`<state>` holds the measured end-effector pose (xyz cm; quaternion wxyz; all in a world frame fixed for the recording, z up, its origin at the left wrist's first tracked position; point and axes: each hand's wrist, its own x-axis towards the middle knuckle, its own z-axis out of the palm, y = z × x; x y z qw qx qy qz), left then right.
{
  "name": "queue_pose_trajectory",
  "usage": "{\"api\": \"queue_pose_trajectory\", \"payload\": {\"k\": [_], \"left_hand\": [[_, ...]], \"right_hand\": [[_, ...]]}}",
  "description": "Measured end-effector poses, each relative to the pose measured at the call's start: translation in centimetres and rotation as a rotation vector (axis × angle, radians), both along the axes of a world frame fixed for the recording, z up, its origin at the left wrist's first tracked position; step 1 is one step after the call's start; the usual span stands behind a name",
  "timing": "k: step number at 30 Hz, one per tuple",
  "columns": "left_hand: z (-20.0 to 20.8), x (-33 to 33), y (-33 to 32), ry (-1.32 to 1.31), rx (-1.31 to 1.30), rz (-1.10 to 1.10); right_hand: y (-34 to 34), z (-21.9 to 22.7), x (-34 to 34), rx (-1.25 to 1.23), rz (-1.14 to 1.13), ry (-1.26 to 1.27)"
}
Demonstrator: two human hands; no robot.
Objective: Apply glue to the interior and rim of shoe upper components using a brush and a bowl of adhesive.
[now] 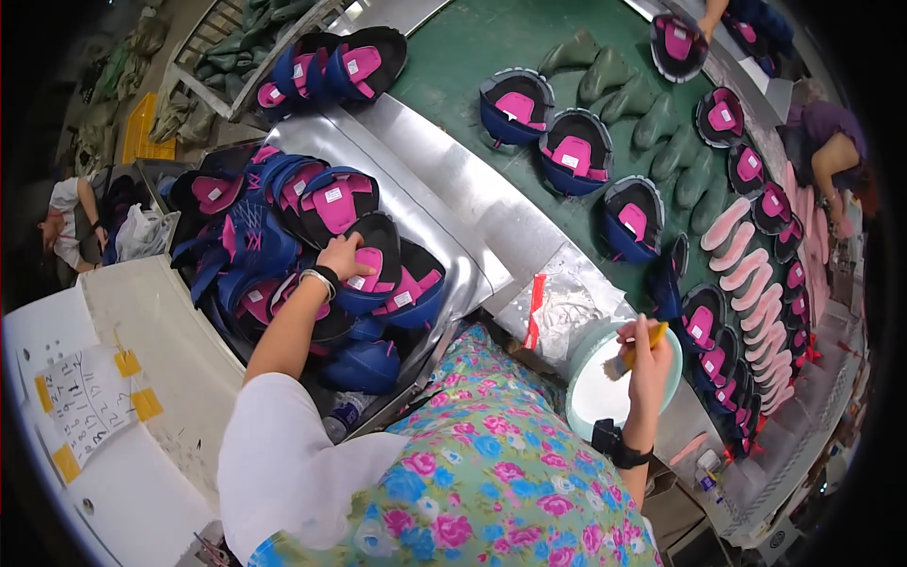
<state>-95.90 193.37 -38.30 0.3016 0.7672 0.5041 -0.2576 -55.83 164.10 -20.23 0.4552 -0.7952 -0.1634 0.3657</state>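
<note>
At the pile on the left, my left hand (pixel 346 260) closes its fingers on the edge of a navy shoe upper (pixel 382 274) with a bright pink lining. More uppers of the same kind (pixel 250 231) are heaped around it on a metal tray (pixel 444 213). On the right, my right hand (pixel 646 357) grips a brush (pixel 619 367) with a yellow handle. Its bristles hang over a pale green bucket (pixel 675 378) of white, glue-like liquid. Whether the bristle tips touch the liquid is hard to tell.
Ahead, a green conveyor belt (pixel 453 71) carries dark green shoe lasts (pixel 614 76), several uppers (pixel 573 156) and rows of pink insoles (pixel 746 269). A crumpled plastic bag (pixel 564 307) lies by the bucket. People work at the far right (pixel 833 142) and far left (pixel 71 222).
</note>
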Motion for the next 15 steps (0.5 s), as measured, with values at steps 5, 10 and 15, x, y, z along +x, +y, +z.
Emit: {"api": "queue_pose_trajectory", "payload": {"k": [5,10,15], "left_hand": [[1.7,-1.5,-3.8,-0.082,0.518,0.712],[0.5,-2.0,-5.6,-0.503,-0.25,1.257],[8.9,8.0,-8.2,-1.007,-0.043,0.977]], "right_hand": [[1.5,1.2,-1.7,-0.118,0.125,-0.102],[2.9,0.8,-4.4,0.123,0.393,-0.34],[5.5,2.9,-8.5,0.413,0.706,-0.717]]}}
